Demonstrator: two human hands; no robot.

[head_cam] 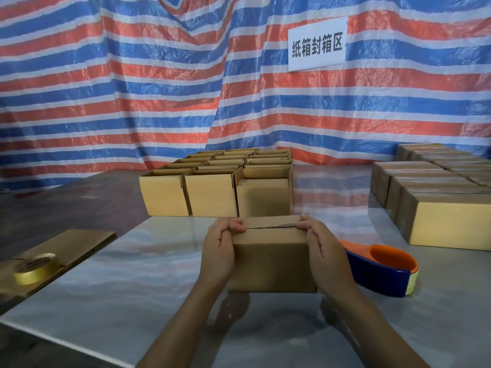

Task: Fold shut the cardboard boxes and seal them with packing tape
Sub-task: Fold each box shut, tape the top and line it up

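Note:
A small brown cardboard box [271, 258] stands in front of me on the shiny table. Its top flaps are folded down and meet along a seam in the middle. My left hand [219, 251] grips the box's left end, fingers curled over the top at the seam. My right hand [322, 253] clasps the right end the same way. A blue and orange tape dispenser [382, 269] lies on the table just right of the box, untouched. A roll of yellowish tape [34, 268] sits far left on flat cardboard.
A block of several open boxes [212, 192] stands behind the held box. Rows of closed boxes [435, 205] fill the right side. Flattened cardboard [71, 243] lies at left. A striped tarp [159, 88] with a white sign [317, 45] hangs behind the table [148, 282].

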